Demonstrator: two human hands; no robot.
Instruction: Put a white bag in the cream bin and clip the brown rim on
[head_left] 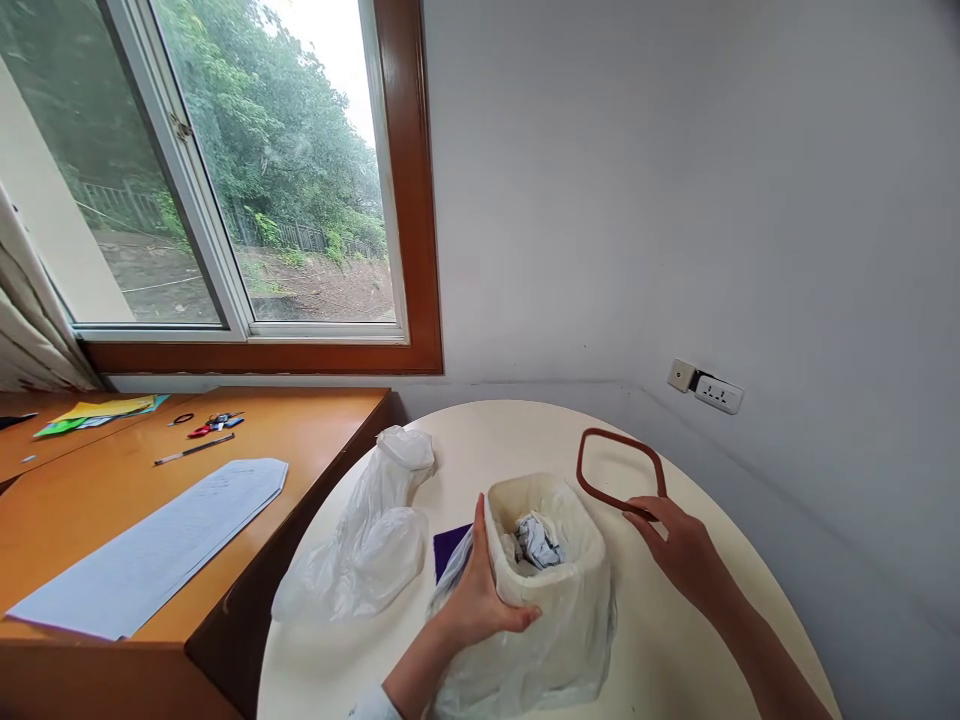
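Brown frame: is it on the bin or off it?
Off. The right hand holds the brown frame to the right of the bin, with tabletop showing between them.

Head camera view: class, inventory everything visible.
Round table: 1, cream, centre
Lined bin: 1, cream, table
Rectangular frame: 1, brown, right
Wadded paper: count unclear, white, bin
Plastic bag: 1, whitish, table
Flat item: 1, purple, table
Desk: 1+, brown, left
Papers: several, white and coloured, desk
Pen: 1, dark, desk
Small items: several, mixed colours, desk
Window: 1, brown-framed, left
Curtain: 1, beige, left
Walls: 2, white, background
Sockets: 2, whitish, wall
Trees: several, green, outside
Left hand: 1, bare, bin
Right hand: 1, bare, frame
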